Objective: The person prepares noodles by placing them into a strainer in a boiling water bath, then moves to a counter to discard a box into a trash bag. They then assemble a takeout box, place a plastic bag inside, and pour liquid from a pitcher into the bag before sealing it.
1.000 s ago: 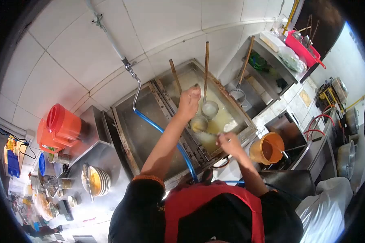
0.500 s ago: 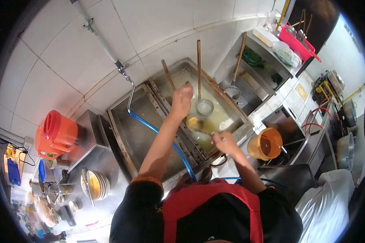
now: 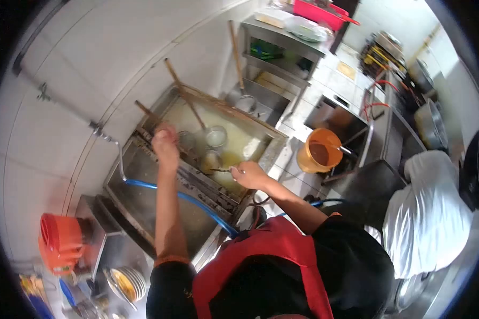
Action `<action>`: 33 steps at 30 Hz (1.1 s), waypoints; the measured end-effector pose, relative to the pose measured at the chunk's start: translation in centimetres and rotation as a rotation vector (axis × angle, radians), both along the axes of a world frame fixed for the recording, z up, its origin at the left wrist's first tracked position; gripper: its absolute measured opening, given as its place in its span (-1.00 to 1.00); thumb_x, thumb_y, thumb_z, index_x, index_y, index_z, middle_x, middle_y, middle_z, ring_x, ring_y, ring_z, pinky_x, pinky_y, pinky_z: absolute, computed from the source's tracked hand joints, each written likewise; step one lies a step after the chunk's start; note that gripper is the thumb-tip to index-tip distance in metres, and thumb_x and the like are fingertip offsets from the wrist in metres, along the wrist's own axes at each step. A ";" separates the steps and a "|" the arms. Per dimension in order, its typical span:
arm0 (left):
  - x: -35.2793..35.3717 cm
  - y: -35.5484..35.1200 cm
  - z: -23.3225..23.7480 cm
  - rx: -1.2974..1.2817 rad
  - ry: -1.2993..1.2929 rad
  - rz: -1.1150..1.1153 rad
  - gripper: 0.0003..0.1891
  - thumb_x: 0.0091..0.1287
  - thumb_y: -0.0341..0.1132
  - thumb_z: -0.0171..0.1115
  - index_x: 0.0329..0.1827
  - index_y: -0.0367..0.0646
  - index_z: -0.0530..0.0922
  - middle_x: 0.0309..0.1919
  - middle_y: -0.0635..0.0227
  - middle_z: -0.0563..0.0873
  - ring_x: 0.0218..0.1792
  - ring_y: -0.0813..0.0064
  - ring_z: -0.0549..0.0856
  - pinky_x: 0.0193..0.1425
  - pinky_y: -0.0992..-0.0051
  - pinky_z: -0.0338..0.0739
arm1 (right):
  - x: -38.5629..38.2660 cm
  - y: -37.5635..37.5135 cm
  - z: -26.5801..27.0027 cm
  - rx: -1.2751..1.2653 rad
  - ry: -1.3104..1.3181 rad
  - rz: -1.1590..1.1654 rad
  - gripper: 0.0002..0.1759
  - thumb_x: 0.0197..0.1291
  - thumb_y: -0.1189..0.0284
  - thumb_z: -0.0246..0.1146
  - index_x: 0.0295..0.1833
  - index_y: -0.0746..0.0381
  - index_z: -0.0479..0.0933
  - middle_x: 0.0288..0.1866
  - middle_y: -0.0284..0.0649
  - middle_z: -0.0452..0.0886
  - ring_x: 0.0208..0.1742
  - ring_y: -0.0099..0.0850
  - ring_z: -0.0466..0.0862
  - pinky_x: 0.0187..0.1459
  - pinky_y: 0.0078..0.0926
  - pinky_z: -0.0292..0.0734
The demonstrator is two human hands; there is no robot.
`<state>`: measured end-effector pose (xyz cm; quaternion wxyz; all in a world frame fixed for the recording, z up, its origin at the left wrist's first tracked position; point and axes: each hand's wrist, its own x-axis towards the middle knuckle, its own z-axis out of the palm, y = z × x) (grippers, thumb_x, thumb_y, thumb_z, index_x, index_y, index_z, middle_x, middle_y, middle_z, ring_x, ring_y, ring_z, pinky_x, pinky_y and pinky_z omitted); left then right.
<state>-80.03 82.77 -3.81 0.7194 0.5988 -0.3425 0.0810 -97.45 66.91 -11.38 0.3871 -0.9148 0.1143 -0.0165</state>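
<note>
My left hand [image 3: 166, 142] is closed in a fist above the divider of the steel vat, around a strainer handle mostly hidden by the fingers. Below and to its right, a strainer [image 3: 211, 161] with pale yellowish contents sits in the cloudy liquid. My right hand [image 3: 249, 174] grips a thin dark utensil [image 3: 221, 170] whose tip points left over that strainer. Another strainer [image 3: 216, 136] with a long wooden handle rests in the vat [image 3: 274, 146], and a further strainer [image 3: 186, 140] lies left of it.
A blue hose [image 3: 197, 202] crosses the vat's left compartment from a wall tap. On the right stands an orange bucket [image 3: 308, 157] with brown liquid. Stacked plates [image 3: 135, 282] and a red jug [image 3: 58, 239] are at lower left. A person in white [image 3: 426, 212] is at right.
The camera view has turned, so everything sits further left. My right hand now holds the thin utensil level over the strainer; the left hand stays closed.
</note>
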 end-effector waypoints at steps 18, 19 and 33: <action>-2.7 -1.7 2.8 0.124 0.035 -0.049 -0.41 0.29 0.26 -0.25 -0.62 -0.10 0.11 -0.71 0.48 0.14 -0.63 0.60 0.15 -0.53 0.55 0.04 | -0.6 0.1 3.6 0.092 0.089 -0.012 -0.49 0.23 0.19 -0.14 -0.48 0.34 0.54 -0.43 0.09 0.58 -0.32 -0.01 0.59 -0.20 -0.14 0.50; -2.4 -1.5 2.3 0.123 0.033 -0.052 -0.44 0.32 0.21 -0.26 -0.61 -0.11 0.13 -0.69 0.47 0.15 -0.62 0.61 0.17 -0.53 0.56 0.05 | -0.7 0.1 2.9 0.042 0.094 -0.035 -0.49 0.23 0.19 -0.14 -0.47 0.34 0.55 -0.41 0.10 0.58 -0.31 -0.01 0.59 -0.19 -0.14 0.50; 0.3 -1.7 -0.1 0.002 0.060 -0.008 -0.71 0.25 -0.21 -0.16 -0.62 -0.08 0.15 -0.66 0.50 0.22 -0.61 0.60 0.23 -0.54 0.56 0.10 | 1.2 -0.3 -0.5 -0.113 0.079 0.121 -0.51 0.19 0.14 -0.05 -0.41 0.34 0.57 -0.42 0.09 0.58 -0.32 -0.01 0.59 -0.20 -0.16 0.49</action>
